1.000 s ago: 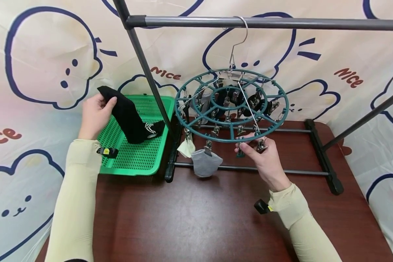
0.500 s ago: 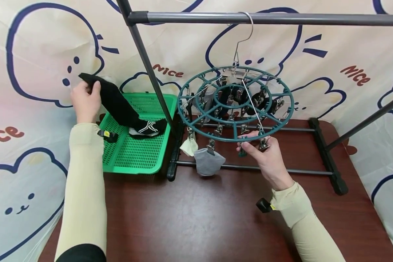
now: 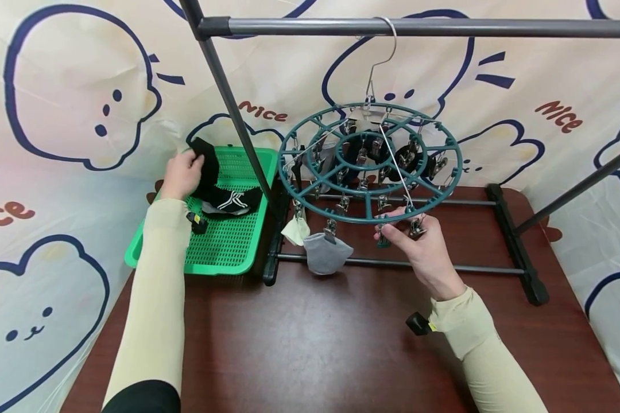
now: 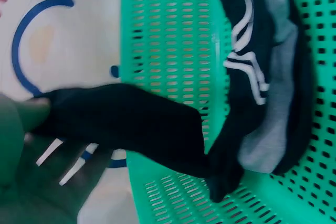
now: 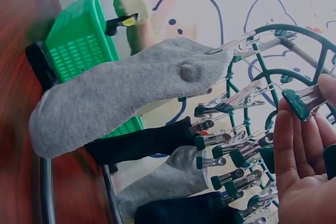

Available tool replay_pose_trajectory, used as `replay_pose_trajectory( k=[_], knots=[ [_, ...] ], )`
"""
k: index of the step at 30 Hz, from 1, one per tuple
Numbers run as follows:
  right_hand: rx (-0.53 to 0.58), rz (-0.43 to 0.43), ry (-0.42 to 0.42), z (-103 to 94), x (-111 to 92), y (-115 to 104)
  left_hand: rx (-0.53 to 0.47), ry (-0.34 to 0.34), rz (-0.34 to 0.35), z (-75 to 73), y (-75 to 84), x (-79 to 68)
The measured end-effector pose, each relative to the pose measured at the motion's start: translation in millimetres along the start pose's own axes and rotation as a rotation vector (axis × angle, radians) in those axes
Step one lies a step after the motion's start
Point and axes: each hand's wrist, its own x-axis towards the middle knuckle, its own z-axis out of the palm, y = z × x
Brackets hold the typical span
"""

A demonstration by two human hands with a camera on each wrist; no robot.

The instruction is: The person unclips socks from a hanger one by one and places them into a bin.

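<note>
My left hand (image 3: 182,175) pinches the upper end of a black sock (image 4: 131,121). The sock's foot, with white stripes and a grey sole, lies in the green basket (image 3: 219,263). On the other side, my right hand (image 3: 418,252) is at the front rim of a round teal clip hanger (image 3: 364,219), pinching a metal clip (image 5: 310,98) with green tips between thumb and fingers. No cloth shows in that clip's jaws. Left of this hand, a grey sock (image 3: 326,255) and a pale yellow sock (image 3: 296,230) hang from other clips.
The hanger hooks over the top bar (image 3: 310,27) of a dark metal rack. Its slanted post (image 3: 227,94) stands between basket and hanger. Several dark and grey socks hang further back. All stand on a brown table (image 3: 299,338) before a printed curtain (image 3: 82,80).
My left hand first drew the sock's upper end up and left, then came back right and down toward the basket, still holding it. My right hand stays at the clip.
</note>
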Motion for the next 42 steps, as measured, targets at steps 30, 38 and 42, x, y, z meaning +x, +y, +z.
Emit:
replay_pose_trajectory(
  k=[30,38,42],
  knots=[
    [-0.014,-0.004,0.005,-5.3,-3.5,-1.0,0.042,-0.785,0.048,30.8,14.1,-14.2],
    [-0.026,-0.009,0.004,-6.5,-3.3,-0.6,0.115,-0.865,0.054,36.9,12.3,-13.7],
    [-0.019,-0.011,0.002,-6.8,-3.3,-0.9,0.141,-0.890,0.047,37.7,13.1,-15.7]
  ],
)
